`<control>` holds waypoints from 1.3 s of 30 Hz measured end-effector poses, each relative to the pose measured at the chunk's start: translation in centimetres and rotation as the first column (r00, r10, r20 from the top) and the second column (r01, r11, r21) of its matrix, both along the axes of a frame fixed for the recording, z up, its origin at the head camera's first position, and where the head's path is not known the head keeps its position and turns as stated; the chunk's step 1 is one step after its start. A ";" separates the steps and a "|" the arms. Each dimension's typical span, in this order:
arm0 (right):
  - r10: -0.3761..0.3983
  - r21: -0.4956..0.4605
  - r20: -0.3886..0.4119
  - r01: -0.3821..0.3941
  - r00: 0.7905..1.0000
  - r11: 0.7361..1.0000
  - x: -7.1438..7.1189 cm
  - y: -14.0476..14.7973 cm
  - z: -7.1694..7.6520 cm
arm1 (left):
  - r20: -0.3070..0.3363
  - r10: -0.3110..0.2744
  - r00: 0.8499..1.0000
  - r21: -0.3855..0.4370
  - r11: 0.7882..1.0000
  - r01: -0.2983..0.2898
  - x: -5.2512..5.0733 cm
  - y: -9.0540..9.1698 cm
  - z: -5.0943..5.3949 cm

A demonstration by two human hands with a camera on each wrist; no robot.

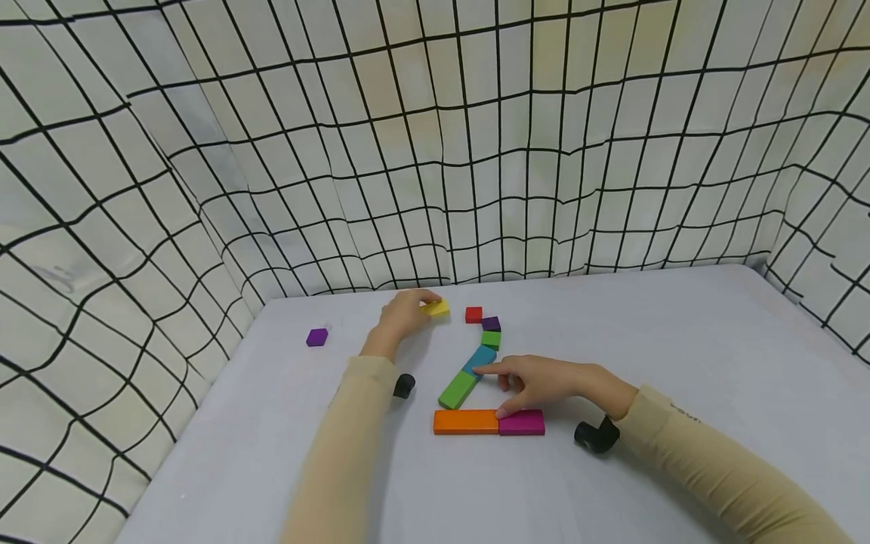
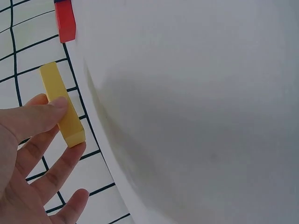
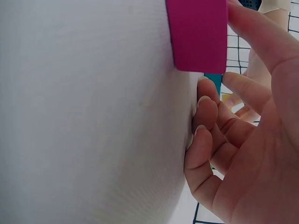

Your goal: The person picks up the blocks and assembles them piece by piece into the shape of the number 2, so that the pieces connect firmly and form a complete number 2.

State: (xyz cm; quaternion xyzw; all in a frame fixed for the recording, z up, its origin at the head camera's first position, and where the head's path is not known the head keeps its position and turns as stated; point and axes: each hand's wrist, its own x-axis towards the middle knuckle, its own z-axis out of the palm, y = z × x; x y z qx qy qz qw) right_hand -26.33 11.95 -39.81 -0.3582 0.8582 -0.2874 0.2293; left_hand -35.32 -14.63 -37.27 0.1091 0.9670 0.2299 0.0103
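Note:
My left hand [image 1: 402, 316] pinches a yellow block [image 2: 53, 81] between thumb and fingers, left of a small red block [image 1: 473, 314] at the far end of a row. From the red one, the row runs through a dark purple block [image 1: 491, 324], a small green block [image 1: 491, 340], a blue block [image 1: 484, 355] and a longer green block [image 1: 457, 390]. An orange block [image 1: 465, 422] and a magenta block [image 1: 522, 425] lie end to end at the near end. My right hand [image 1: 540, 379] touches the blue block with its index finger, its thumb at the magenta block; the other fingers curl loosely.
A purple block [image 1: 316, 337] lies apart on the white table [image 1: 680, 355], toward its left side. White netting-patterned cloth with black grid lines [image 1: 476, 151] rises behind the table and on both sides. Black wrist devices [image 1: 596, 436] sit by both wrists.

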 end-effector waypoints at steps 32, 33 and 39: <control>-0.014 -0.002 0.000 0.014 1.000 1.000 0.2 -0.1 0.0 | 0.089 0.007 0.996 -0.025 1.000 -0.005 -0.1 2.3 -0.6; -0.012 -0.002 -0.002 0.012 1.000 1.000 0.2 -0.1 0.0 | 0.089 0.006 0.996 -0.026 1.000 -0.004 -0.1 2.3 -0.5; -0.009 0.001 -0.008 0.009 1.000 1.000 0.2 -0.2 0.1 | 0.085 0.002 0.996 -0.023 1.000 0.000 -0.1 2.4 -0.6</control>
